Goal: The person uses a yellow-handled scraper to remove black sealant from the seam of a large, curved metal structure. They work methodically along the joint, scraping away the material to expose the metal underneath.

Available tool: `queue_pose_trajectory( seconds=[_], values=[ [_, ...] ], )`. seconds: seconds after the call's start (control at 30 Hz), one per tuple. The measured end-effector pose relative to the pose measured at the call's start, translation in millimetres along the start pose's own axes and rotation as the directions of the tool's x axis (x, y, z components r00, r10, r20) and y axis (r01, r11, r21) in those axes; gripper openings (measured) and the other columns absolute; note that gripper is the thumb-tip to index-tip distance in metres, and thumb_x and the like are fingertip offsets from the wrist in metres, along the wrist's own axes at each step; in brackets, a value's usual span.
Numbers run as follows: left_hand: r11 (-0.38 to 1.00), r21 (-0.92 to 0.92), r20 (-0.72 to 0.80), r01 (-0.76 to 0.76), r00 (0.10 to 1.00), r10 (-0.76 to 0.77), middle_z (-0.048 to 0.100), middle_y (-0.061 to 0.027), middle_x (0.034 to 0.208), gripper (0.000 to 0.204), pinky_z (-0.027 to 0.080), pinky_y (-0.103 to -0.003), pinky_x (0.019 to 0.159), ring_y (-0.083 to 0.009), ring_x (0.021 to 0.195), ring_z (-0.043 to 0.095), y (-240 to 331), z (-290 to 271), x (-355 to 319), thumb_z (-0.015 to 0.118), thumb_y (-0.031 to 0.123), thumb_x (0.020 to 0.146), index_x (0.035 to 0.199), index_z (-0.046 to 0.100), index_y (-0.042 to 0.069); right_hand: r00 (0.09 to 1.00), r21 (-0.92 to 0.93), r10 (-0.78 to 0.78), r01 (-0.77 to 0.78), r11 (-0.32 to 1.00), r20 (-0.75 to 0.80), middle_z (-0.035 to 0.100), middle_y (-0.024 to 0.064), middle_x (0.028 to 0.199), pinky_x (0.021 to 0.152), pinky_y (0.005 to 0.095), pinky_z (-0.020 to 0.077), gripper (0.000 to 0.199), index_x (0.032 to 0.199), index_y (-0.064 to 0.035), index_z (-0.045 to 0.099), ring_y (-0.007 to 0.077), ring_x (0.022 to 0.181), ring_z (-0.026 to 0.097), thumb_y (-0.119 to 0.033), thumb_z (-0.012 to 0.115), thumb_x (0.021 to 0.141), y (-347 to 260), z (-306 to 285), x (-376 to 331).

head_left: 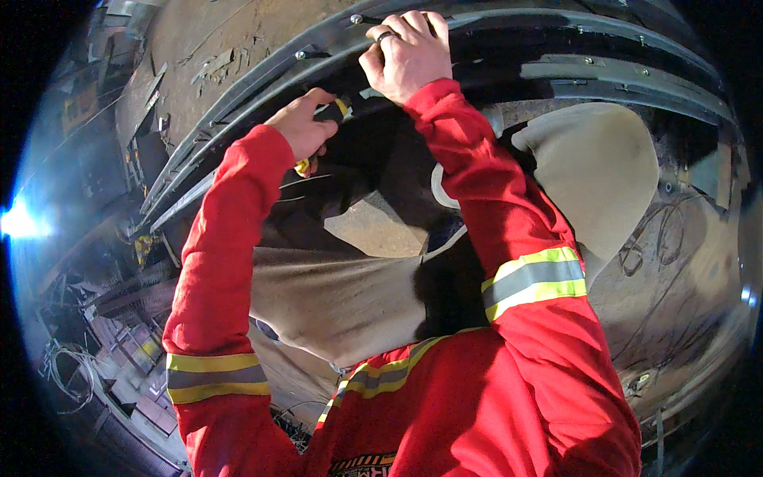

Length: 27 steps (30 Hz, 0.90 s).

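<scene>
My left hand [306, 127] is closed round a small yellow-and-black hand tool [342, 108]. Most of the tool is covered by the fingers, so its exact kind does not show. It is held just below a long curved metal rail [262, 89] with bolts along it. Farther right, my right hand [407, 57] is up on the same rail, its fingers bent over the upper edge. A dark ring sits on one finger. Both arms reach forward in red sleeves with reflective bands.
Behind the rail is a brown, worn metal surface [238, 40]. My bent legs in tan trousers [342, 298] are below. Cable [664, 234] lies at the right, and coiled hose [67, 370] with scattered items at the lower left. A bright light [22, 221] glares at the left.
</scene>
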<state>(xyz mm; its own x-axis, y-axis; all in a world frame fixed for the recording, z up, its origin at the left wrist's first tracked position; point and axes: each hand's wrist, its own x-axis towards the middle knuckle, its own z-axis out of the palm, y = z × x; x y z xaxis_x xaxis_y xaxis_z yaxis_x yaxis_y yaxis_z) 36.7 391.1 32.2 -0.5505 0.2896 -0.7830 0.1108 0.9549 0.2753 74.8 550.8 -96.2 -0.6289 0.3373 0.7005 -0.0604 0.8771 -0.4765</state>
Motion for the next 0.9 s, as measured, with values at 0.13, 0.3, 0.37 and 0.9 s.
queue_pose_trajectory(
  seconds=[0.13,0.3,0.37,0.9],
  values=[
    [0.960,0.279,0.002,0.037,0.999,-0.040,0.067,-0.0149,0.081,0.056,0.053,-0.039,0.068,-0.0233,0.073,0.068,17.0,0.0,-2.2,0.061,0.020,0.084,0.135,0.043,0.005,1.000,0.001,0.005,-0.005,1.000,0.013,0.064,0.0022,0.083,0.095,0.0413,0.0366,0.022,0.079,-0.0081,0.070,0.0216,0.090,0.057,-0.027,0.063,0.070,3.8,-3.5,-0.2],
    [0.972,0.234,0.028,-0.013,1.000,0.006,0.068,-0.0157,0.085,0.058,0.053,-0.040,0.069,-0.0233,0.075,0.068,8.5,-8.1,-7.9,0.064,0.020,0.082,0.133,0.043,0.003,1.000,0.005,0.023,-0.023,1.000,0.014,0.064,0.0023,0.083,0.096,0.0412,0.0372,0.022,0.079,-0.0079,0.069,0.0215,0.091,0.057,-0.027,0.063,0.070,0.8,-3.5,-1.8],
    [0.990,0.139,0.053,0.038,0.998,-0.046,0.058,-0.0114,0.073,0.055,0.047,-0.038,0.048,-0.0208,0.053,0.059,16.8,-4.1,-8.3,0.059,0.012,0.084,0.134,0.037,0.005,1.000,0.006,0.020,-0.020,1.000,0.001,0.064,0.0024,0.084,0.095,0.0414,0.0373,0.022,0.079,-0.0078,0.069,0.0215,0.091,0.057,-0.027,0.063,0.070,3.6,-4.3,-0.5],
    [0.943,0.327,-0.081,0.063,0.996,-0.038,0.064,-0.0278,0.106,0.062,0.051,-0.045,0.084,-0.0403,0.097,0.065,16.9,15.8,-17.1,0.066,0.028,0.080,0.131,0.040,0.003,0.994,0.127,0.077,-0.087,0.988,0.077,0.059,0.0084,0.082,0.092,0.0446,0.0380,0.017,0.078,-0.0060,0.063,0.0287,0.092,0.055,-0.021,0.061,0.070,-5.0,-24.9,11.3]
  ],
)
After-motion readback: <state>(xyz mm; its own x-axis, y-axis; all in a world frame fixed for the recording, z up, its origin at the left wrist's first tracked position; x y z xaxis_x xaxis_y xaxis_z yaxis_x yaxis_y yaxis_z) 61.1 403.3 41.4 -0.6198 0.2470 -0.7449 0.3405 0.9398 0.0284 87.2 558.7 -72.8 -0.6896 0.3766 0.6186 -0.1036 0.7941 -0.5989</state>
